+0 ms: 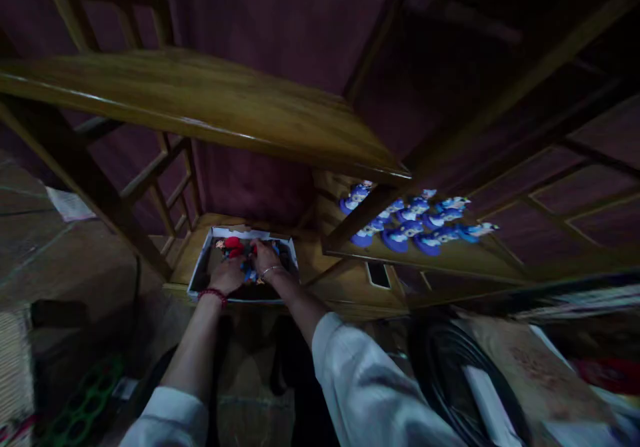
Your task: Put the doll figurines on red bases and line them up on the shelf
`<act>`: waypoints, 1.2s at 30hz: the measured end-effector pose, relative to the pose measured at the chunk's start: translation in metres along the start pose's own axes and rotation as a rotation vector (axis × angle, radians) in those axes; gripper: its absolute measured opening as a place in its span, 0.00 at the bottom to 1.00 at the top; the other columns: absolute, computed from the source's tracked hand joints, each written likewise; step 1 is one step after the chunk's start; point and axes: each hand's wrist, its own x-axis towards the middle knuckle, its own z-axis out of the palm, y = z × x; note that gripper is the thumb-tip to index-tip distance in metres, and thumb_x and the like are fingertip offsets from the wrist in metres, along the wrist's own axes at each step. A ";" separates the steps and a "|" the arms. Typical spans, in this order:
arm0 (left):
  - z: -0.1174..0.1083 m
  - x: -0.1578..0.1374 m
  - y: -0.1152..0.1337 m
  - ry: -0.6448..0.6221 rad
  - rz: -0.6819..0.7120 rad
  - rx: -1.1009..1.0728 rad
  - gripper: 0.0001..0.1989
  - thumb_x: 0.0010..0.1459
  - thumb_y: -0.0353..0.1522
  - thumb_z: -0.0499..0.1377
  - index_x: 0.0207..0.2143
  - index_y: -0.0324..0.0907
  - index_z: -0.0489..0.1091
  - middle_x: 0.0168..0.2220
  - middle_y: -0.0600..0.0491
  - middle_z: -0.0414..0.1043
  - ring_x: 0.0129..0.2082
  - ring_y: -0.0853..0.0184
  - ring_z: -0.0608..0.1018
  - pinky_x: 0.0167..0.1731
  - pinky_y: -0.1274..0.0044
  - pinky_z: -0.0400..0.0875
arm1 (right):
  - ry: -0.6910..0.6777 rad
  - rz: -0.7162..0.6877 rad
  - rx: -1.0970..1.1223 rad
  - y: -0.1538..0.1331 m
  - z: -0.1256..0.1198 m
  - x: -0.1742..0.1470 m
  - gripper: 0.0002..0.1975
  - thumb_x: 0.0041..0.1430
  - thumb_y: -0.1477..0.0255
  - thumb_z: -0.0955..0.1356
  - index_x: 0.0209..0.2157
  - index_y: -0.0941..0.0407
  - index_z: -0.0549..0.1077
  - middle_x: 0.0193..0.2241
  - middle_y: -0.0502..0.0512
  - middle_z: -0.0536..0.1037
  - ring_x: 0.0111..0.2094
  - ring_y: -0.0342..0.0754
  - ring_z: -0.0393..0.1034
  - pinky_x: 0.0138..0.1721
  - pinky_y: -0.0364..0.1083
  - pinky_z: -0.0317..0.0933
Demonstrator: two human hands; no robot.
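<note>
A shallow box with a white rim (201, 265) sits on the low wooden shelf, with small colourful figurines inside. One red figurine (233, 244) lies toward the box's back left. My left hand (227, 275), with a red bead bracelet at the wrist, reaches in over the front edge, its fingers curled at a red and blue figurine (250, 274). From the right, my right hand (267, 258), wearing a thin bracelet, closes on the same figurine. The hands are close together and hide much of it. Dim light and blur obscure the fingertips.
Several blue and white figurines (400, 234) stand in rows on a raised shelf to the right. A dark phone-like slab (379, 275) lies below them. An upper wooden shelf (200, 100) overhangs the box. Coiled black hose (450, 360) is at lower right.
</note>
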 end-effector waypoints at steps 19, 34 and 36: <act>0.006 0.006 0.003 0.010 0.010 0.032 0.20 0.49 0.27 0.46 0.45 0.41 0.63 0.42 0.44 0.69 0.41 0.60 0.72 0.36 0.72 0.63 | -0.062 0.059 0.423 -0.003 0.010 0.018 0.18 0.50 0.76 0.64 0.45 0.54 0.64 0.40 0.52 0.73 0.41 0.42 0.67 0.42 0.42 0.60; 0.013 0.014 -0.007 0.057 -0.001 0.017 0.23 0.48 0.27 0.46 0.48 0.45 0.62 0.45 0.47 0.68 0.44 0.60 0.71 0.41 0.72 0.63 | -0.016 0.001 0.122 0.018 -0.014 -0.013 0.16 0.49 0.77 0.62 0.42 0.54 0.69 0.39 0.51 0.74 0.41 0.44 0.67 0.46 0.42 0.58; 0.014 0.014 -0.008 0.055 -0.008 0.023 0.24 0.47 0.26 0.47 0.49 0.45 0.62 0.46 0.48 0.68 0.44 0.61 0.70 0.41 0.72 0.63 | -0.038 -0.017 0.103 0.022 -0.015 -0.019 0.16 0.49 0.77 0.62 0.42 0.55 0.69 0.39 0.52 0.75 0.41 0.44 0.67 0.46 0.42 0.58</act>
